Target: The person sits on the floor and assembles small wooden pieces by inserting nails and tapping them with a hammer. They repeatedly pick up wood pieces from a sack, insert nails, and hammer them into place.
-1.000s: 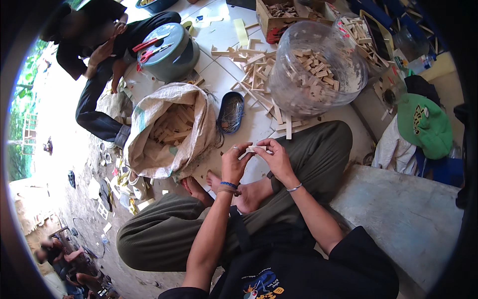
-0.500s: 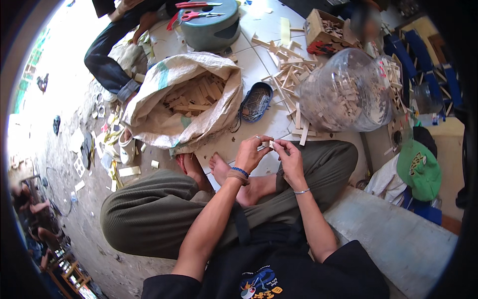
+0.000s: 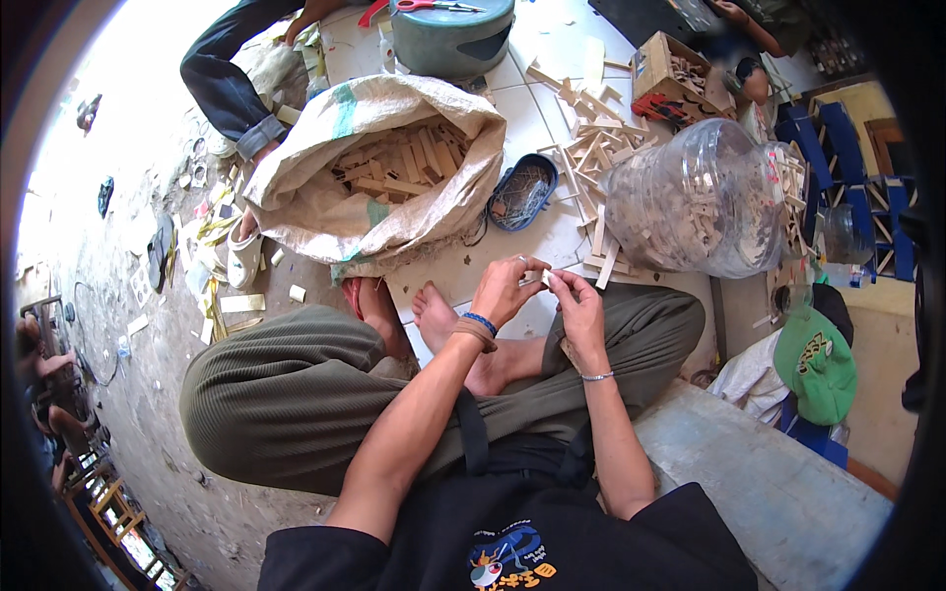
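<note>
Head view, left to right. Woven sack (image 3: 296, 197) lies open on the tiled floor (image 3: 537, 241), part full of cut wooden sticks (image 3: 394, 167); reads as the stock supply, plenty left. Just right of it a small blue tray (image 3: 522, 190), contents unclear. Behind, a green tub (image 3: 451, 44) with red-handled scissors on its lid.

Centre: person sits cross-legged, both hands raised over the bare feet. Left hand (image 3: 503, 289) and right hand (image 3: 579, 307) meet at the fingertips, both pinching one small pale wood piece (image 3: 539, 277). Can't tell whether it's one stick or two being joined; too small.

Right of the hands: loose sticks and a few crossed or framed assemblies (image 3: 591, 158) scattered on the tiles, so some units look done. Clear plastic jug (image 3: 705, 202) on its side, holding many small wood bits. Cardboard box (image 3: 670, 69) further back with more pieces. Green cap (image 3: 816, 364) at far right.

Judgement: mid-batch. One piece in hand, some assemblies out, sack far from emptied.
</note>
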Demonstrator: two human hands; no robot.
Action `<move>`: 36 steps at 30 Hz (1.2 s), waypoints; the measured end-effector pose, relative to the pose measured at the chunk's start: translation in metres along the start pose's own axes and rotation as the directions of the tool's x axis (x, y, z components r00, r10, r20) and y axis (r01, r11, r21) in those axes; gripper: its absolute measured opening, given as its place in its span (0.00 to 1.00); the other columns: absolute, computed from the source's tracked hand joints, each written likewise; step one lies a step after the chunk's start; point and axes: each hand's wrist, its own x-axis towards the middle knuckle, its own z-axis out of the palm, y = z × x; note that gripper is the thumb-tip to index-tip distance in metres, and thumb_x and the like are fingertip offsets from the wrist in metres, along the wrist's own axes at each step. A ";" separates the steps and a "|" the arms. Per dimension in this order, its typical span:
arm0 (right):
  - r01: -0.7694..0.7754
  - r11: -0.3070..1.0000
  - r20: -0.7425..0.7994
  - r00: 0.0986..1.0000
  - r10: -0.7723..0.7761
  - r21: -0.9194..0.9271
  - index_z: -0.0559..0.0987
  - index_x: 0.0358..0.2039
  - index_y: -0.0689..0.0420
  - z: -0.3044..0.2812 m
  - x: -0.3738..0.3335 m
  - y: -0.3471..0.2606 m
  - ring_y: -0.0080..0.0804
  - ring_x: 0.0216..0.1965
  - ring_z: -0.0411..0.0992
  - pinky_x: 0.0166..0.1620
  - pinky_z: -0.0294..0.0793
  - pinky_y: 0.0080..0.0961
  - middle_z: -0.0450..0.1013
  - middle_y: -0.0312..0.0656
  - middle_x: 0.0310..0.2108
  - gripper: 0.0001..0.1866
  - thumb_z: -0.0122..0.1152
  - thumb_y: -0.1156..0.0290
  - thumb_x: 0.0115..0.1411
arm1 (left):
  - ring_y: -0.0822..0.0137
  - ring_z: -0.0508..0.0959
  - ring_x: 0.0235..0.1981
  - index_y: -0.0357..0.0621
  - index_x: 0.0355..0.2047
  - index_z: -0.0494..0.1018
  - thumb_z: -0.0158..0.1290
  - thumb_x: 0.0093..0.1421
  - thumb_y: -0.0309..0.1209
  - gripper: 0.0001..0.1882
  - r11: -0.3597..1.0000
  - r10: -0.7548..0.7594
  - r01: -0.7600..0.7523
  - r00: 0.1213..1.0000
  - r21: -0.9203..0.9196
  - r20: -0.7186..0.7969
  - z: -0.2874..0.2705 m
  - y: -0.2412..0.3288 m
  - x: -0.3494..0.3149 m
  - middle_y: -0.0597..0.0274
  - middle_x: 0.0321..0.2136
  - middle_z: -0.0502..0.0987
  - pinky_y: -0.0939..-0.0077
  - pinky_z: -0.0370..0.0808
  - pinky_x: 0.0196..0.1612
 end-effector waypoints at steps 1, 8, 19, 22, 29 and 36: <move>-0.003 1.000 0.000 1.000 0.003 -0.010 0.86 0.48 0.60 0.000 0.000 -0.001 0.15 0.33 0.69 0.36 0.69 0.18 0.80 0.29 0.34 0.16 0.68 0.60 0.69 | 0.52 0.87 0.42 0.43 0.48 0.84 0.66 0.61 0.32 0.16 1.000 -0.009 0.009 1.000 -0.009 0.004 0.000 0.000 0.000 0.48 0.40 0.85 0.63 0.83 0.46; -0.009 1.000 0.000 1.000 0.009 -0.017 0.87 0.47 0.61 0.001 0.000 -0.005 0.13 0.33 0.68 0.35 0.68 0.16 0.80 0.28 0.34 0.15 0.68 0.61 0.69 | 0.52 0.87 0.43 0.43 0.49 0.84 0.66 0.61 0.31 0.16 0.999 -0.039 0.040 0.999 -0.029 0.019 -0.001 0.001 0.000 0.49 0.42 0.86 0.63 0.84 0.47; 0.001 0.997 0.032 0.999 -0.003 0.074 0.86 0.48 0.59 0.002 0.002 0.000 0.14 0.34 0.70 0.37 0.69 0.16 0.80 0.29 0.36 0.13 0.65 0.64 0.71 | 0.54 0.88 0.45 0.41 0.49 0.84 0.66 0.61 0.30 0.16 0.996 -0.067 0.068 0.997 -0.053 0.035 -0.002 0.002 0.001 0.48 0.42 0.86 0.64 0.84 0.48; -0.006 0.996 0.027 1.000 0.004 0.089 0.85 0.49 0.58 0.001 0.004 0.006 0.14 0.34 0.70 0.36 0.69 0.17 0.80 0.29 0.37 0.13 0.65 0.64 0.72 | 0.53 0.88 0.44 0.41 0.48 0.84 0.66 0.60 0.30 0.16 0.996 -0.067 0.068 0.997 -0.049 0.033 -0.002 0.002 0.001 0.48 0.41 0.86 0.64 0.84 0.48; -0.001 1.000 0.039 0.999 0.000 0.030 0.86 0.49 0.57 -0.003 0.007 0.008 0.14 0.33 0.69 0.37 0.69 0.17 0.80 0.28 0.36 0.14 0.66 0.62 0.71 | 0.52 0.88 0.44 0.41 0.48 0.85 0.66 0.61 0.33 0.16 0.995 -0.071 0.072 0.997 -0.065 0.028 -0.002 0.003 0.002 0.47 0.41 0.86 0.63 0.84 0.48; 0.011 1.000 0.010 1.000 -0.011 -0.028 0.86 0.48 0.57 -0.002 0.008 0.005 0.14 0.33 0.69 0.35 0.70 0.19 0.80 0.28 0.35 0.15 0.66 0.60 0.70 | 0.52 0.88 0.44 0.42 0.48 0.85 0.66 0.62 0.34 0.16 0.996 -0.080 0.081 0.996 -0.035 0.033 -0.001 0.002 0.004 0.47 0.41 0.86 0.63 0.84 0.48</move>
